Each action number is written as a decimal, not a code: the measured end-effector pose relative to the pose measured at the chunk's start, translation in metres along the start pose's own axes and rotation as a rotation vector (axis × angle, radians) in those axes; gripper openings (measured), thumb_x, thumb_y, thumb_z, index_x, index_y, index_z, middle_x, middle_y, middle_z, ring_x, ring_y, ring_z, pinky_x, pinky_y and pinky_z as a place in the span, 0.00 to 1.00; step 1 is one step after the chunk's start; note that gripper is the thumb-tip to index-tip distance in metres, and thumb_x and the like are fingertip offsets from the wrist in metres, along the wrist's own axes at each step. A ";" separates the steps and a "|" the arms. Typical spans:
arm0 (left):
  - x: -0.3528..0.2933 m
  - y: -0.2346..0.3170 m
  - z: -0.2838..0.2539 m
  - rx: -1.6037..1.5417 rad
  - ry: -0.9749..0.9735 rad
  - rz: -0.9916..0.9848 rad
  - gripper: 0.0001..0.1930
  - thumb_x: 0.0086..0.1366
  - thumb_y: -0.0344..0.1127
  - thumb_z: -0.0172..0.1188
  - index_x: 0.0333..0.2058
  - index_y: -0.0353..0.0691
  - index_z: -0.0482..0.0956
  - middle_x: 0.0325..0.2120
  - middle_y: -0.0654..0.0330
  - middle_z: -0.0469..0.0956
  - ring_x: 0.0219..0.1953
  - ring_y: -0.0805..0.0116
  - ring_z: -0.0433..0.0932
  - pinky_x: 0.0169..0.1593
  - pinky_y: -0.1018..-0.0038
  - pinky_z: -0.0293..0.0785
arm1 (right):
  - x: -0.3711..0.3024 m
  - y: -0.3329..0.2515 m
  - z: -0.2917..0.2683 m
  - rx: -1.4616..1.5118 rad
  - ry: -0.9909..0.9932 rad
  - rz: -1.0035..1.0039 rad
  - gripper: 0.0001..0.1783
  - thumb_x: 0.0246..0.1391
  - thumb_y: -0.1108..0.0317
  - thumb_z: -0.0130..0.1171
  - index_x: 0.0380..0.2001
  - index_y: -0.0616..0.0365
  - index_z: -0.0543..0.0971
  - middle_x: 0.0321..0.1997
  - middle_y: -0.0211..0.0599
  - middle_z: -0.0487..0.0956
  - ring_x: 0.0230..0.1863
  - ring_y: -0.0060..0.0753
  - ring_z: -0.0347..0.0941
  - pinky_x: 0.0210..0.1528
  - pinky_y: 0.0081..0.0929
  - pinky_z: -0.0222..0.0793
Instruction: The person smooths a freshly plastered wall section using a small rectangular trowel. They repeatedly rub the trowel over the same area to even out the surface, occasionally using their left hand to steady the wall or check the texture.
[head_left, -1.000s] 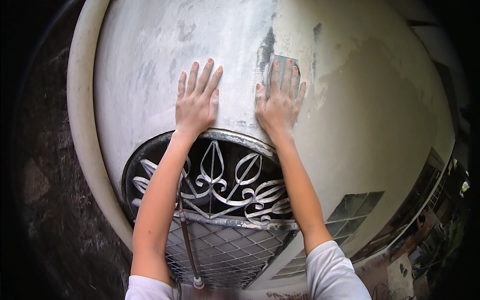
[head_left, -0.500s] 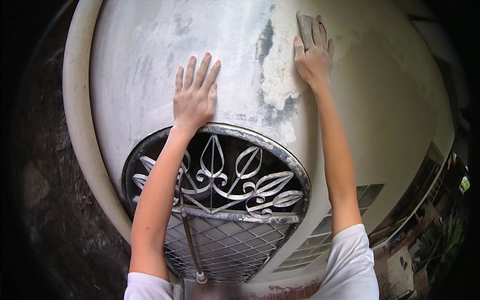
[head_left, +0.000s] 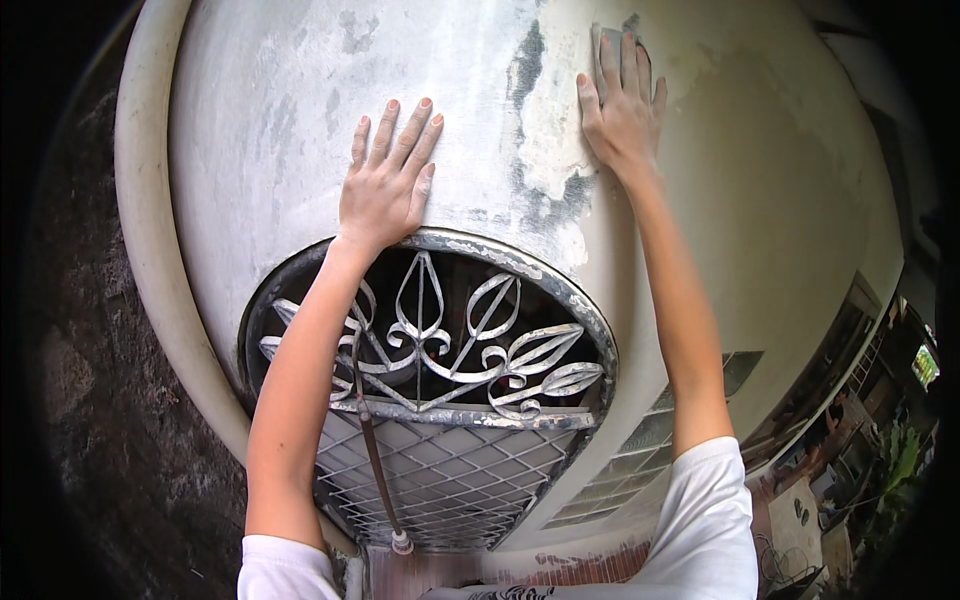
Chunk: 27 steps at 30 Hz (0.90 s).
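Observation:
My left hand (head_left: 385, 180) lies flat on the pale wall (head_left: 260, 150), fingers spread, just above the arched grille opening; it holds nothing. Higher and to the right, my right hand (head_left: 622, 115) presses a grey, flat piece of sandpaper (head_left: 598, 50) against the wall. Its fingers lie over the sandpaper, so most of the piece is hidden beneath them. Pale dust coats the fingers of both hands. Beside the right hand runs a rough patch (head_left: 545, 160) of white filler with dark grey stains.
Below my hands is a metal grille (head_left: 420, 330) with leaf-shaped scrolls and flaking paint, above a diamond lattice (head_left: 450, 480). A brown rod (head_left: 375, 460) hangs in front of it. A rounded pale moulding (head_left: 145, 190) borders the left; windows (head_left: 640, 440) and plants (head_left: 900, 465) lie lower right.
My right hand and the sandpaper have shifted slightly, with the fingers now straighter against the wall. The left hand stays flat in place. The whole view has moved a little.

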<state>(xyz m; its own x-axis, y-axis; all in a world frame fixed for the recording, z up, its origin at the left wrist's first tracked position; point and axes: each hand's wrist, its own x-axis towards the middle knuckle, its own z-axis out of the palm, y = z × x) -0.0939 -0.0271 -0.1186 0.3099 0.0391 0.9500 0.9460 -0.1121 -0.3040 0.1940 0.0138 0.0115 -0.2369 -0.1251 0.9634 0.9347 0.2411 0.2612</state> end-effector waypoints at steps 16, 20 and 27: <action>-0.004 0.003 0.005 -0.011 0.068 -0.073 0.29 0.72 0.42 0.44 0.71 0.61 0.59 0.73 0.70 0.53 0.76 0.64 0.45 0.76 0.56 0.36 | -0.108 -0.031 -0.008 0.055 -0.064 0.084 0.35 0.67 0.48 0.43 0.75 0.39 0.54 0.80 0.39 0.48 0.80 0.44 0.41 0.77 0.58 0.32; -0.017 0.011 0.006 -0.005 0.099 -0.150 0.28 0.74 0.42 0.41 0.72 0.59 0.58 0.74 0.68 0.51 0.77 0.61 0.42 0.76 0.56 0.35 | -0.191 -0.082 -0.061 0.257 -0.396 0.083 0.35 0.67 0.54 0.43 0.75 0.40 0.53 0.80 0.40 0.48 0.80 0.45 0.42 0.77 0.55 0.31; -0.091 0.061 -0.020 -0.417 0.084 -0.316 0.27 0.70 0.34 0.47 0.67 0.41 0.64 0.69 0.51 0.62 0.72 0.50 0.55 0.74 0.53 0.45 | -0.333 -0.139 -0.178 1.122 -0.811 0.628 0.30 0.69 0.55 0.44 0.65 0.64 0.66 0.70 0.57 0.64 0.74 0.57 0.54 0.75 0.47 0.42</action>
<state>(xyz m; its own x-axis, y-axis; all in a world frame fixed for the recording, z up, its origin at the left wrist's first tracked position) -0.0659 -0.0577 -0.2219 -0.0093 0.0570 0.9983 0.8690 -0.4935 0.0362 0.1905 -0.1492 -0.3562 -0.3164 0.7297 0.6062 0.3463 0.6838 -0.6423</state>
